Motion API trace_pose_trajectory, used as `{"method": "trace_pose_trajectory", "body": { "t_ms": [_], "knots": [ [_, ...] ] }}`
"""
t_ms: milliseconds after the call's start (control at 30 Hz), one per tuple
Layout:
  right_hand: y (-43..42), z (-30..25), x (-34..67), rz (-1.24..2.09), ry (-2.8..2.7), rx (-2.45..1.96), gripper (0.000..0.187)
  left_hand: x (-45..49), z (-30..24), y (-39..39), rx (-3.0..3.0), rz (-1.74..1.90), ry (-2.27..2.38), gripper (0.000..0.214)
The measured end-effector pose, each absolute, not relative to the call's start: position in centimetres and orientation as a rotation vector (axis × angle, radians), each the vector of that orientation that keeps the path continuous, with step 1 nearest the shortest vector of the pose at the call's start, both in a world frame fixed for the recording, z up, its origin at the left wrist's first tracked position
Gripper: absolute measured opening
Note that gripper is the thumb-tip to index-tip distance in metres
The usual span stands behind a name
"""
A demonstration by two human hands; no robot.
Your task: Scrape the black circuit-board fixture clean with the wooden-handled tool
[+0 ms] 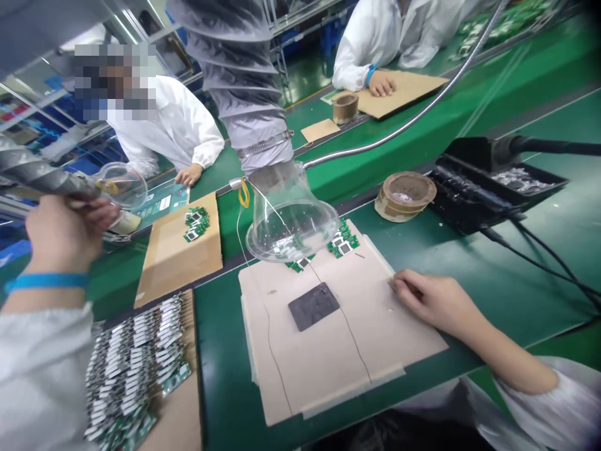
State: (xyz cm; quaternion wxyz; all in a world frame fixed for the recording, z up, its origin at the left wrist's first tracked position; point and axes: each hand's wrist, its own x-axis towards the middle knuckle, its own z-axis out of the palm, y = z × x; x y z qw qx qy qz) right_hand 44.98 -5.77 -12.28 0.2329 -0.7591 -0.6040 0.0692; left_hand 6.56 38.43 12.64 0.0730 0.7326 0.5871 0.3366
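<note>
My left hand [66, 228], with a blue band at the wrist, is raised at the left and a little blurred. Its fingers are curled in front of a grey ribbed hose [37, 166]; whether they grip it is unclear. At the right edge of a cardboard sheet [338, 363] is my right hand [429, 300], fingers curled in and thumb against them. Anything inside that pinch is hidden. A dark flat plate [313, 307] lies mid-sheet. Behind it are small green circuit boards [344, 243], partly under a clear funnel hood [293, 232].
Rows of circuit boards [136, 357] fill a cardboard piece at lower left. Another cardboard sheet [176, 269] holds several boards. A tape-wrapped ring [404, 195] and a black tray [530, 181] with cables stand at right. Two people in white coats sit across the bench.
</note>
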Motion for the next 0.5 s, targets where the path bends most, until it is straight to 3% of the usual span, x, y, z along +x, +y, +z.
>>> {"method": "trace_pose_trajectory", "body": {
  "t_ms": [67,200,300,367,500],
  "knots": [
    [-5.8,-12.3,45.2,0.209,-1.647,-2.061,0.023,5.7,11.7,34.1,1.939,1.029,1.547,0.056],
    [-6.2,-11.0,44.7,0.097,-1.593,-1.899,0.017,5.6,7.8,20.2,1.502,0.902,0.997,0.035],
    [-7.0,-8.1,41.0,-0.074,-1.504,-1.723,0.014,7.4,4.6,10.6,1.278,0.687,0.863,0.046],
    [-7.6,-5.9,37.0,0.084,-1.570,-1.497,0.014,9.1,2.8,6.0,1.157,0.633,0.829,0.050],
    [-8.4,-4.0,30.0,0.497,-1.655,-1.355,0.052,11.9,0.1,0.7,1.168,0.462,0.769,0.057]
  ]
}}
